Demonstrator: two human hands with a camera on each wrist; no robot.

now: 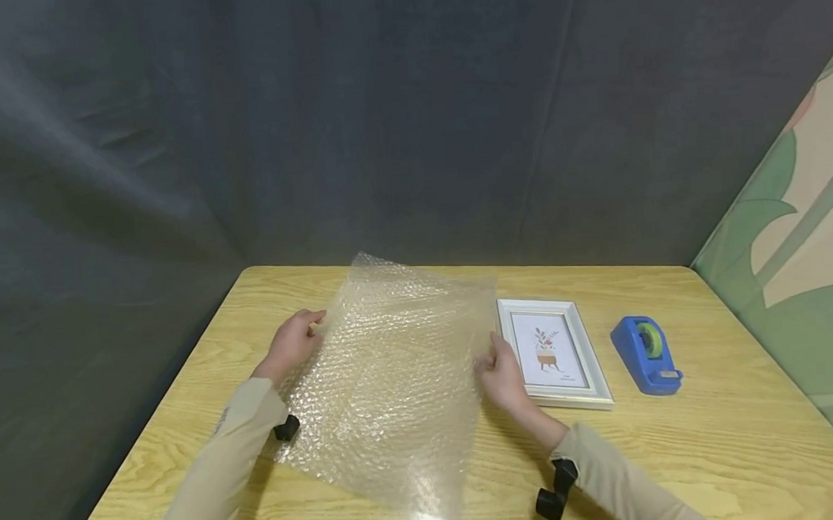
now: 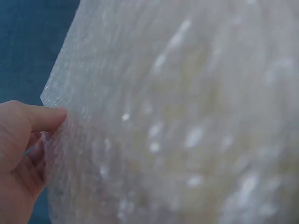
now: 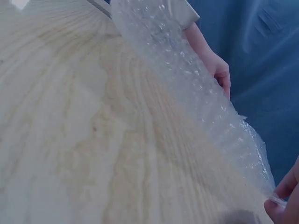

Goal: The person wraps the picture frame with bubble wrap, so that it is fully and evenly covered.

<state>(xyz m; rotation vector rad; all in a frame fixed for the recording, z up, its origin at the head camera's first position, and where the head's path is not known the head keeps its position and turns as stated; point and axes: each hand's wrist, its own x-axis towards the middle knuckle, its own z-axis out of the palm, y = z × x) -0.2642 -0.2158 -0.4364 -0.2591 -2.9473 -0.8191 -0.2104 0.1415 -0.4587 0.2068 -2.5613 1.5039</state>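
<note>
Bubble wrap [image 1: 392, 353]: clear plastic, glossy, pimpled. Beneath it, wood-grained table [image 1: 724, 402], smooth, light sheen. Well right of it, smooth plastic tape dispenser [image 1: 644, 371]; behind it, matt cloth curtain [image 1: 398, 123].

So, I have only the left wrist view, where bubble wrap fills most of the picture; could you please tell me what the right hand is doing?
Observer: The right hand pinches the right edge of the bubble wrap.
Operator: Thank you; what lies closest to that hand, apart from the wrap?
Observer: A white picture frame lies on the table, just to its right.
Operator: And is there anything beyond it on that side, please?
Observer: Yes, a blue tape dispenser sits to the right of the picture frame, apart from it.
</note>
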